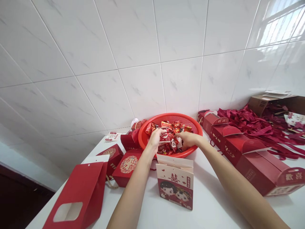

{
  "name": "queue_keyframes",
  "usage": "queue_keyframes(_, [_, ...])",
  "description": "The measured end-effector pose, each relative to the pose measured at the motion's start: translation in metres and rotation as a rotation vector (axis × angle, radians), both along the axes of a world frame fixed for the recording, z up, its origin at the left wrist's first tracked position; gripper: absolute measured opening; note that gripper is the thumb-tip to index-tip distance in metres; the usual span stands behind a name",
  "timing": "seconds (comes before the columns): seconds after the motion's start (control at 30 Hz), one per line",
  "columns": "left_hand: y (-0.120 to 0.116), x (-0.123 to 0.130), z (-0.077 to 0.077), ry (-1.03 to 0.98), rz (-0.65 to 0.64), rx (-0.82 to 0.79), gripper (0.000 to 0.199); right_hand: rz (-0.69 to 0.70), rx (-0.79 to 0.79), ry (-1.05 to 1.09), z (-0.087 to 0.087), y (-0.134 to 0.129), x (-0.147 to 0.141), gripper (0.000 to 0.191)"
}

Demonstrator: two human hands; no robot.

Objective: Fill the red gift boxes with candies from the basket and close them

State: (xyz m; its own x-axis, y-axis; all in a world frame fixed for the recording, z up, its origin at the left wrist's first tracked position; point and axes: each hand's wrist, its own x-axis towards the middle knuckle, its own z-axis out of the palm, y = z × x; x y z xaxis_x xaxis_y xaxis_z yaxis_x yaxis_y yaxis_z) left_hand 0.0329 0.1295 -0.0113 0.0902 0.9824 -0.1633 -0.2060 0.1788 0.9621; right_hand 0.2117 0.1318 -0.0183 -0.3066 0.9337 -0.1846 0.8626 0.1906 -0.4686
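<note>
A round red plastic basket stands against the wall, with many wrapped candies in it. My left hand is over the basket's left part, its fingers closed on a red candy packet. To its right, my right hand reaches in among the candies; its fingertips are partly hidden by wrappers, so what they hold cannot be made out. A cream and red paper bag with two cartoon figures stands upright in front of the basket, between my forearms.
On the left are a large red bag and red gift boxes with rope handles. A row of red boxes lines the right, beside a heap of dark red ribbons and a cardboard box. Behind is a tiled wall.
</note>
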Motion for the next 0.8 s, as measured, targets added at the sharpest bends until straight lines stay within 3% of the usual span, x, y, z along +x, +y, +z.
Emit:
queue_keyframes(0.17, [0.0,0.002,0.001,-0.015,-0.005,0.038,0.02,0.144,-0.043,0.309,-0.002,0.004,0.002,0.037])
queue_keyframes(0.3, [0.0,0.002,0.002,-0.02,-0.02,0.065,0.019,0.098,0.036,0.563,-0.001,0.005,0.003,0.025])
queue_keyframes(0.37, [-0.001,0.002,0.002,-0.019,-0.037,0.098,0.016,0.06,0.083,0.672,-0.001,0.005,0.003,0.024])
queue_keyframes(0.57, [-0.003,0.001,0.004,0.023,-0.081,0.206,0.014,0.05,0.109,0.873,0.001,0.003,-0.005,0.044])
queue_keyframes(0.7, [-0.002,0.002,0.003,0.079,-0.076,0.227,0.015,0.071,0.119,0.952,0.004,-0.001,-0.011,0.04])
queue_keyframes(0.8, [0.005,-0.003,0.0,0.176,-0.029,0.238,0.017,0.005,0.175,1.007,0.005,-0.004,-0.01,0.032])
